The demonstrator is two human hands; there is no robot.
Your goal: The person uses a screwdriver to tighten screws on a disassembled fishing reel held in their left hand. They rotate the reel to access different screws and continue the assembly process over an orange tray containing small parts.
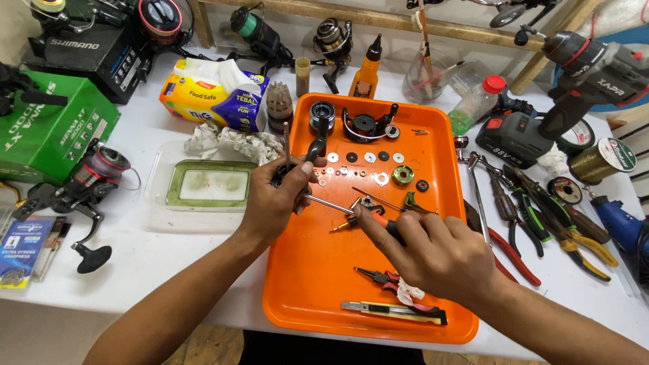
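My left hand [274,203] gripping dark reel part [307,162] over orange tray [304,284]. My right hand [433,253] pinching screwdriver [368,220], tip near part. Am keeping tool straight, pressing gently, 2 hands steady.

Repair workshop: fishing reels [91,177], pliers [534,209], cordless drill [561,88] crowd white bench [155,250].

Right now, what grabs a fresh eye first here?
The orange tray at centre, strewn with washers and small reel parts. Over it, the left hand grips a dark reel part while the right hand works an orange-handled screwdriver toward it. Next, the cordless drill at upper right and the pliers spread right of the tray.
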